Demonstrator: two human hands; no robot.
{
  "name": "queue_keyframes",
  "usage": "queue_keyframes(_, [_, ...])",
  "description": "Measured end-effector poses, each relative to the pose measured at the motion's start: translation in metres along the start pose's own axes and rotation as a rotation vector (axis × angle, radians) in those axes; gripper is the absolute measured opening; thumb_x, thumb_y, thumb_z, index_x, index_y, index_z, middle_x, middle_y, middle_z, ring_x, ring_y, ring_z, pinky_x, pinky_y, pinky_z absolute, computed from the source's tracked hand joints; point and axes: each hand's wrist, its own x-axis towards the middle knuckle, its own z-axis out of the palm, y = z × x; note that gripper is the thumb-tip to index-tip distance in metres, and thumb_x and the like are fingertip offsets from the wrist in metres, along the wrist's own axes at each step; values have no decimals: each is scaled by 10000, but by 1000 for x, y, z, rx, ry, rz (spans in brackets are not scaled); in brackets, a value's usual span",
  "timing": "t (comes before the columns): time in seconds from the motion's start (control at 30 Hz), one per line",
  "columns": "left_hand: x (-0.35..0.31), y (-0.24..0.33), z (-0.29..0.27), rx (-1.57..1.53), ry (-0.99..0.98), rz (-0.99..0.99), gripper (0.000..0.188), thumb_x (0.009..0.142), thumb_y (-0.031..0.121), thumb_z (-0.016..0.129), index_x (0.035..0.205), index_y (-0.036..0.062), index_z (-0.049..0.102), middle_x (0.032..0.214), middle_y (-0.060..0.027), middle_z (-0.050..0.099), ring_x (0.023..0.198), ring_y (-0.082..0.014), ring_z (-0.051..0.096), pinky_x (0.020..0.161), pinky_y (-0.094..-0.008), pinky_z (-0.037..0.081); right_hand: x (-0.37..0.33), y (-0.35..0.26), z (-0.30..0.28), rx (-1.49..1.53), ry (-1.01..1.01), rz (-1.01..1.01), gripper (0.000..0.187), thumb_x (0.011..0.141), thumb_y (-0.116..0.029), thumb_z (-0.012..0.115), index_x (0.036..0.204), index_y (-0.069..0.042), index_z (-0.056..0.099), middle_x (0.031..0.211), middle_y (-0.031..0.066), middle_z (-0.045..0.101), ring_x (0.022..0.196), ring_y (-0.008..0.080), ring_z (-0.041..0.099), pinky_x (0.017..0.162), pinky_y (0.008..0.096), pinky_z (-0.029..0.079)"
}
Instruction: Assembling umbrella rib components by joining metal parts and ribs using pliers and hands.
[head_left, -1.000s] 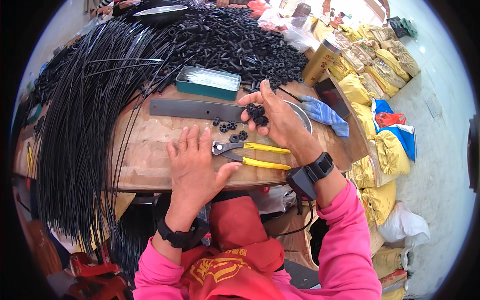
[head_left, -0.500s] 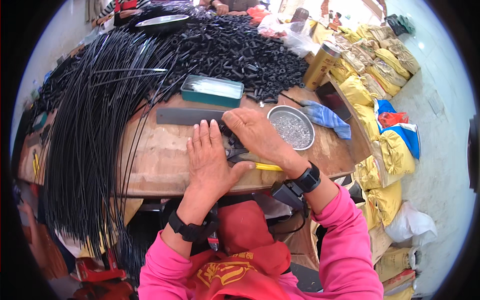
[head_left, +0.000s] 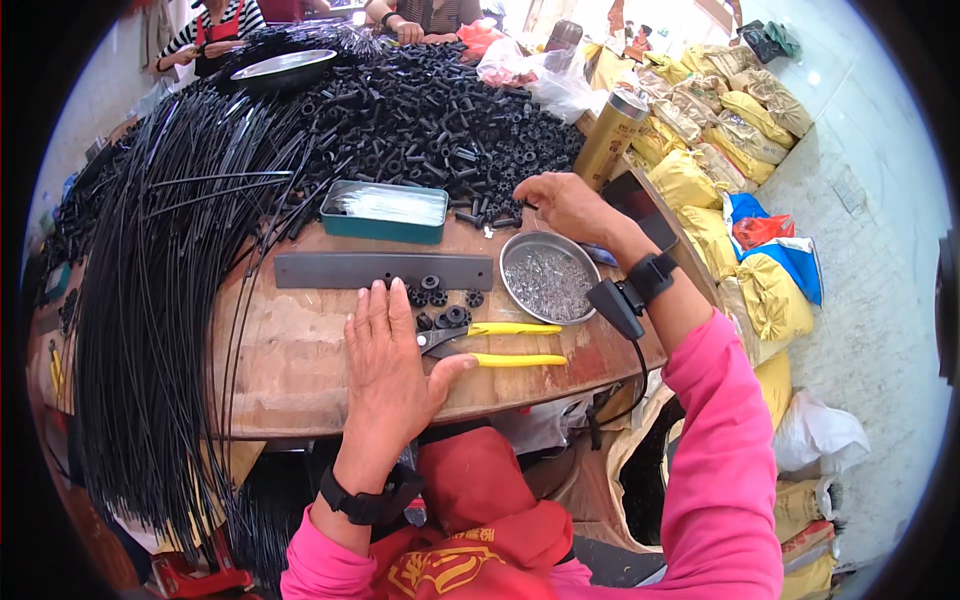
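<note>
My left hand lies flat on the wooden table, fingers stretched out and touching the lower edge of a grey metal bar. Beside its thumb is a pair of cutting pliers with yellow handles, jaws apart, handles pointing right. Several small black ribbed plastic pieces sit around the pliers' jaws and under the bar. My right hand is at the right edge of a heap of black plastic tubes. Its fingers are bent; the fingertips' undersides and anything in them are hidden.
A round metal dish holds small clear bits. A green box contains white strips. Long black strands hang over the table's left side. A gold flask stands at the right, near yellow sacks. Other people work across the table.
My right hand has moved away from the small pieces beside my left hand, up and right to the heap, uncovering the pieces and pliers. The whole view has shifted slightly.
</note>
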Motion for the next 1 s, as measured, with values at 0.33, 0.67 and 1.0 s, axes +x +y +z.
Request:
queue_keyframes(0.33, [-1,-1,2,-12,1,-9,986,702,430,734,1400,-47,226,1397,-277,311,1327,-412,264,1092,-493,192,21,16,11,-197,-185,-85,382,723,-18,584,1096,-92,615,932,164,536,904,338,546,807,416,458])
queue_keyframes(0.67, [-3,-3,0,-68,13,-7,1014,698,415,738,1409,-52,186,1375,-284,336,1318,-416,275,1089,-501,185,12,20,18,-50,-170,9,314,712,-9,616,1016,-87,618,941,127,505,853,275,548,773,366,473])
queue_keyframes(1.0, [-3,-2,-3,-95,2,-8,1023,719,467,707,1405,-74,175,1368,-281,325,1323,-412,265,1079,-549,185,18,16,19,-37,-187,22,399,668,-41,714,1055,-79,621,958,117,492,835,239,567,754,334,492])
